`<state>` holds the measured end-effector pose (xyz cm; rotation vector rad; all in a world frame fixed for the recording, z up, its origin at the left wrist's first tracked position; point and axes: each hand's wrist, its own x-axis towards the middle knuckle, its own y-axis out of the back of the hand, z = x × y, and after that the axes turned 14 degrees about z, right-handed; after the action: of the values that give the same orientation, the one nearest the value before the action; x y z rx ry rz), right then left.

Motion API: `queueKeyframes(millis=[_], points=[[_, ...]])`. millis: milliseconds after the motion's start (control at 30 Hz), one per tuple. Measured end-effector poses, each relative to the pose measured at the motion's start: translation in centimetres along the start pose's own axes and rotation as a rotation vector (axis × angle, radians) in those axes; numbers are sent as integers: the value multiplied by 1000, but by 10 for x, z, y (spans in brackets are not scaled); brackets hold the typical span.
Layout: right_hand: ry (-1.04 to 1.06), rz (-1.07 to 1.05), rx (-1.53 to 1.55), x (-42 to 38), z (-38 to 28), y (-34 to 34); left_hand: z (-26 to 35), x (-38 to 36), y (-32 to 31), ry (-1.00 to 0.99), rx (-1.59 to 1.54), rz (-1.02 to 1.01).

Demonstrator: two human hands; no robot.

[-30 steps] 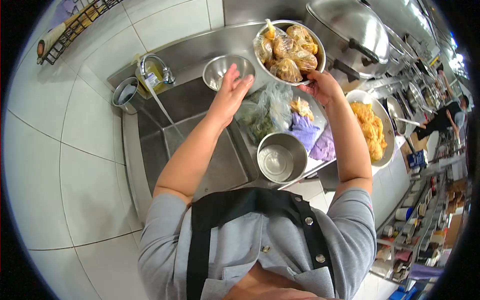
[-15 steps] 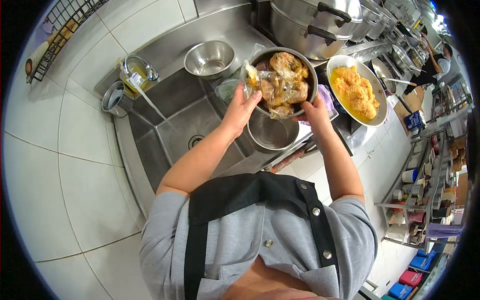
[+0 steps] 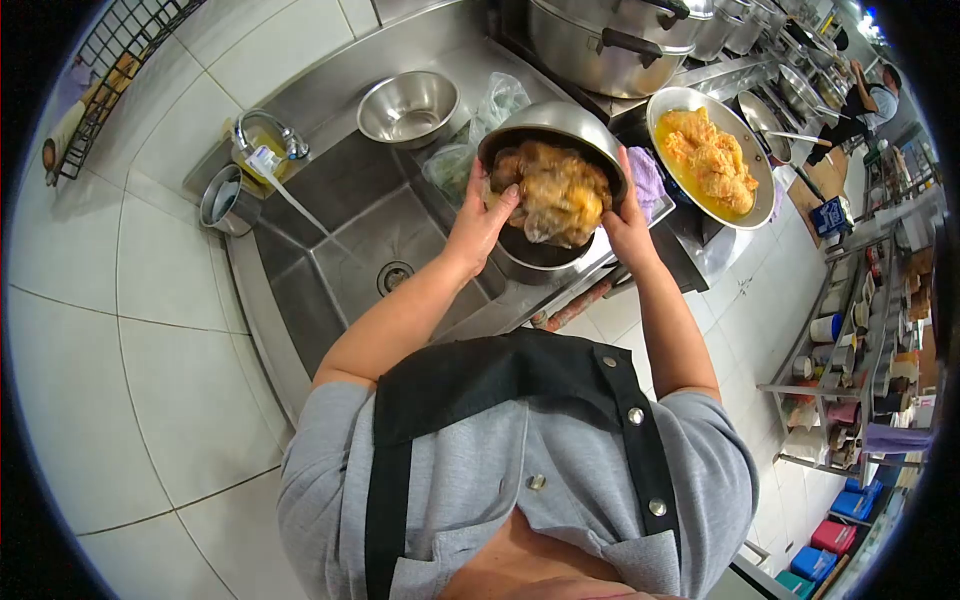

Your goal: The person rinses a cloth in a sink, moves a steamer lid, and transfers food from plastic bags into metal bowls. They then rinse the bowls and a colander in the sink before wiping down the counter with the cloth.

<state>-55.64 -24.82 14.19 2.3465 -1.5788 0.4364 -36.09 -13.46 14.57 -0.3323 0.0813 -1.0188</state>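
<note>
A steel bowl [image 3: 560,122] is tilted toward me over a metal pot [image 3: 540,262] at the sink's right side. Brown and yellow food pieces in clear plastic bags [image 3: 560,195] lie at its lowered mouth, blurred by motion. My left hand [image 3: 480,225] holds the bowl's left side, with the thumb against the bags. On the right side my right hand [image 3: 627,222] grips the rim. Crumpled clear plastic bags [image 3: 455,165] lie behind and left of the bowl.
The sink [image 3: 350,250] has a faucet [image 3: 270,135] at its left and an empty steel bowl [image 3: 408,108] behind. A pan of orange food [image 3: 708,160], a large steamer pot [image 3: 610,45] and shelves [image 3: 850,370] stand right. Another person [image 3: 880,100] is far right.
Both hands have tipped the bowl forward, so its outer back now shows and the bagged food has slid toward its lower rim, over the pot.
</note>
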Motion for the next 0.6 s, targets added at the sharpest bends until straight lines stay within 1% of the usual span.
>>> queueKeyframes(millis=[67, 133, 200, 233, 267, 300, 333, 367, 400, 433, 500, 533, 600], points=[[10, -13, -57, -3, -3, 2, 2, -5, -1, 27, -15, -8], [-8, -25, -51, -4, -9, 4, 5, -9, -4, 52, -31, -13], [-149, -57, 156, -8, -21, 4, 3, -14, -5, 87, 135, 65], [-124, -25, 174, -8, -19, 2, -4, -13, -3, 91, 137, 65], [-125, -23, 175, -7, -19, 2, -15, -9, 2, 29, 190, 50], [-129, 2, 96, -5, -22, 3, -17, -7, 2, -33, 241, 34], [-132, 27, 17, -3, -23, 3, -20, -6, 2, -32, 241, 33], [-209, 96, 98, 0, -15, 2, -22, -6, 1, -83, 214, 19], [-209, 97, 98, 3, -7, 1, -23, -5, -1, -134, 188, 6], [-220, 149, 138, 7, 0, 0, -22, -3, 0, -134, 187, 6], [-210, 243, 170, 17, 9, -4, -14, 3, 3, -236, 303, 2], [-211, 241, 172, 23, 8, -3, -8, 8, 5, -235, 305, 5], [-265, 220, 68, 36, -1, 1, 7, 21, 7, -135, 239, -7]])
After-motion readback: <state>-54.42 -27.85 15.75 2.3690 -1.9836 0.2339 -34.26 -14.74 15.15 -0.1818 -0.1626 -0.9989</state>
